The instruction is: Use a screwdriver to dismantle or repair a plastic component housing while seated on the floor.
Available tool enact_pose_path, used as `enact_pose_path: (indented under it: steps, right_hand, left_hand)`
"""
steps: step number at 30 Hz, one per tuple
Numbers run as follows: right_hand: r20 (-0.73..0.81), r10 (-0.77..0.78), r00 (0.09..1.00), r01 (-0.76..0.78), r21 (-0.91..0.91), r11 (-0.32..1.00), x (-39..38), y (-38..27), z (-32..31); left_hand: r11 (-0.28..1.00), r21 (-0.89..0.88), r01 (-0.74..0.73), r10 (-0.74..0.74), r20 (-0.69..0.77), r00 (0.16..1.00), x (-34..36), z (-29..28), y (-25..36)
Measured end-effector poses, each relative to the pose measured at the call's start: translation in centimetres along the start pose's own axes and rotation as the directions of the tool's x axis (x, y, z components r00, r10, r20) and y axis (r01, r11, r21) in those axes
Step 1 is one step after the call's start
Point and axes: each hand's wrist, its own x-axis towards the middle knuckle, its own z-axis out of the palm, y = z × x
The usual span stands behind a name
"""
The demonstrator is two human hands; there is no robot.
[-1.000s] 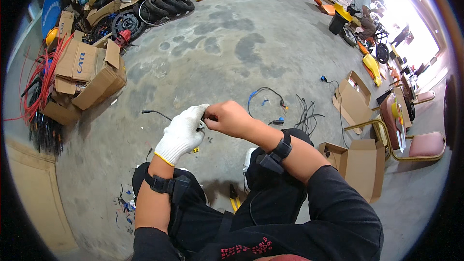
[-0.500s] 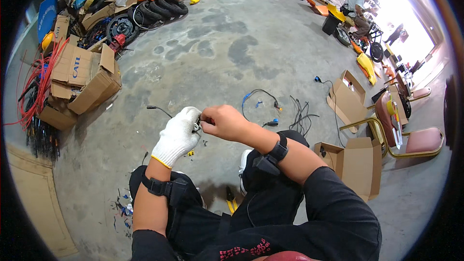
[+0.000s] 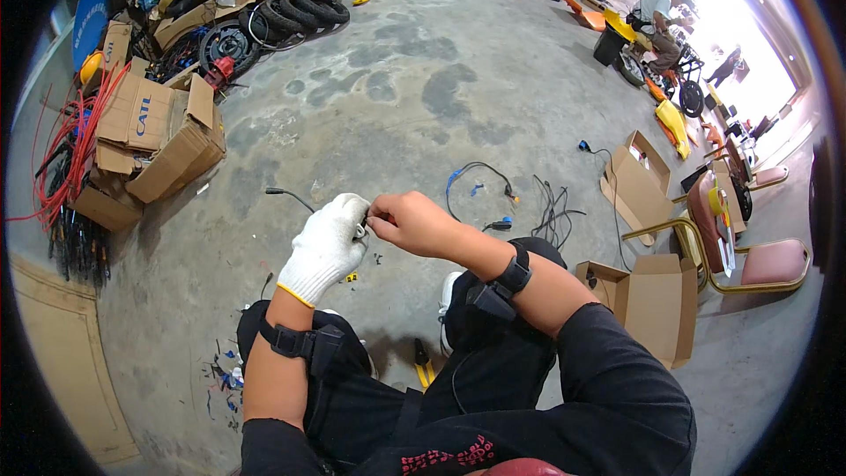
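Observation:
My left hand (image 3: 326,238), in a white knitted glove, is closed around a black cable (image 3: 295,195) whose connector end sticks out to the left over the floor. My bare right hand (image 3: 410,220) meets it at the fingertips, thumb and fingers pinched together at the cable's other end. What exactly sits between the right fingers is mostly hidden; a small pale loop shows beside the glove. Yellow-handled pliers (image 3: 424,365) lie on the floor between my feet.
A looped cable with blue wrapping (image 3: 453,183) and a bundle of black cables (image 3: 553,211) lie ahead to the right. Open cardboard boxes (image 3: 659,308) and a pink-seated chair (image 3: 774,264) stand right. Wire scraps (image 3: 231,379) litter the left. Another person (image 3: 656,22) works far right.
The view has shifted slightly, so the surroundings sit a little farther right in the picture. Both hands keep nearly the same pose on the cable.

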Motion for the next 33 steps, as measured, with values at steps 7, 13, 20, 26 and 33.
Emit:
enact_pose_path:
  steps: [7,13,20,26,33]
  right_hand:
    - [0.003,0.035,0.999,-0.034,-0.045,0.998,0.3,0.4,0.1]
    - [-0.019,0.007,1.000,-0.008,-0.063,0.998,0.4,0.8,0.2]
    - [-0.010,0.014,1.000,-0.014,-0.067,0.998,0.5,1.1,0.2]
    - [0.024,0.076,0.997,-0.075,-0.036,0.997,0.9,1.0,0.0]
    - [0.093,0.176,0.980,-0.191,0.206,0.960,1.4,0.1,-0.5]
  left_hand:
    - [0.999,0.030,0.023,-0.024,0.036,0.999,0.3,0.0,0.1]
    - [0.998,0.044,-0.039,0.037,0.043,0.998,0.4,0.1,-0.2]
    - [1.000,0.017,0.005,-0.006,0.044,0.999,0.6,0.2,0.1]
    - [0.999,-0.030,-0.016,0.017,0.019,1.000,0.8,0.1,-0.1]
    - [0.995,-0.102,-0.020,0.011,-0.087,0.996,0.9,0.4,-1.0]
